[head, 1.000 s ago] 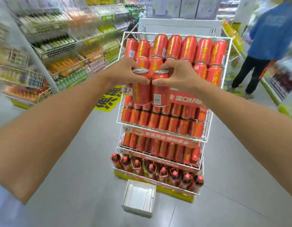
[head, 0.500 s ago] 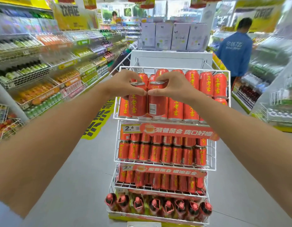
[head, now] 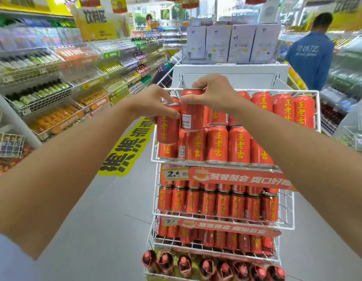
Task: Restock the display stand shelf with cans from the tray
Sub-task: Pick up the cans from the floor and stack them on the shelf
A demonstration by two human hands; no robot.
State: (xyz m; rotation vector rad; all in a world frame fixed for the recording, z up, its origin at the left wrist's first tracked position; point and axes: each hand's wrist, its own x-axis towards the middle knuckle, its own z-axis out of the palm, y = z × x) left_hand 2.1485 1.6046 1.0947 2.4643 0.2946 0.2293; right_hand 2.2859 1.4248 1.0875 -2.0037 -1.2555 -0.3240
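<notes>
Both hands are up at the top tier of the white wire display stand [head: 317, 110], each carrying one red aluminium drink can with yellow characters. The left hand [head: 153, 102] has its fingers clamped round the upper part of the left can [head: 168, 126], thumb on the near side, and that can hangs in front of the top shelf's left front corner, overlapping the cans standing there. The right hand [head: 213, 94] pinches the right can [head: 191, 113] from above by its top rim, fingers curled over the lid; this one sits higher, level with the upper layer of stacked cans, barcode side facing out. The two held cans appear to touch side by side. The tray they come from is out of view. Judging by the sealed lids, these are full: fairly heavy for their size, stiff under grip but easy to dent if dropped, and smooth enough to slip. A wrap round the body looks the surer hold; the rim pinch suits lowering a can into a tight gap between neighbours, though it gives less control if the can tilts
</notes>
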